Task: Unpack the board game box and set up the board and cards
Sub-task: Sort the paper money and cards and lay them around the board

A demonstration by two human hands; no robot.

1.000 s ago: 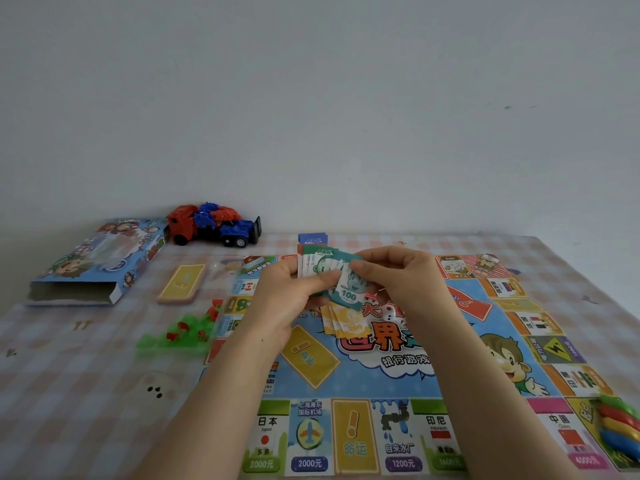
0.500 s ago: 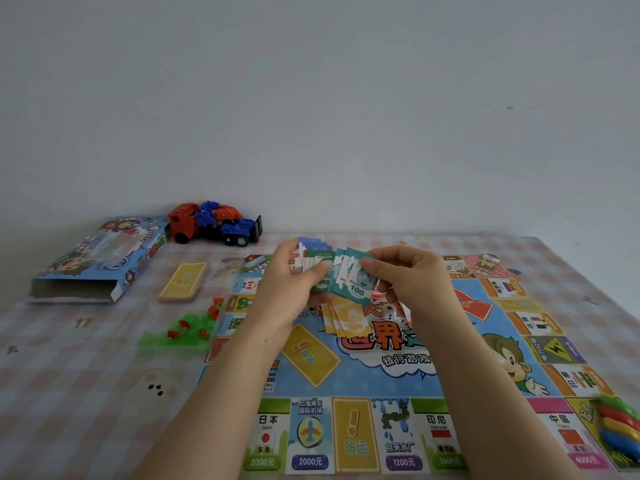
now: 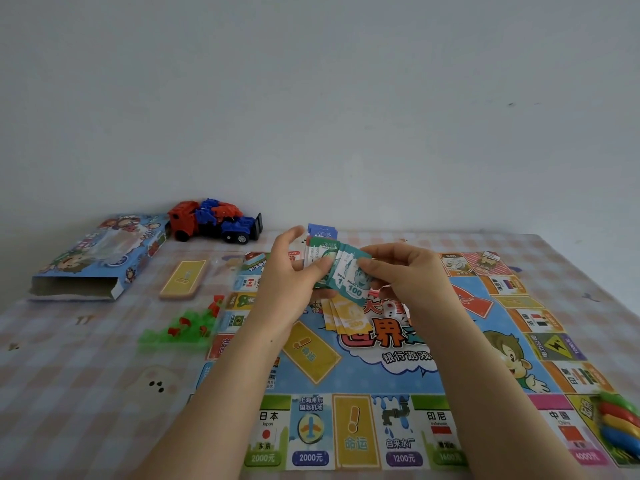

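Observation:
The colourful game board lies unfolded on the checked tablecloth. Above its centre my left hand holds a stack of paper play money, thumb pressed on its front. My right hand pinches a teal 100 note fanned off that stack. Several yellow notes lie on the board under my hands. A yellow card pile rests left of the board. The empty game box lies open-ended at the far left.
A red and blue toy truck stands by the wall. Green and red plastic houses sit in a heap left of the board. Coloured player tokens lie on the board's near right corner. A small white die shows under my right hand.
My right hand has drawn teal notes rightward off the stack, fanning them out. My left hand's fingers have lifted off the top of the stack. The blue notes behind now show.

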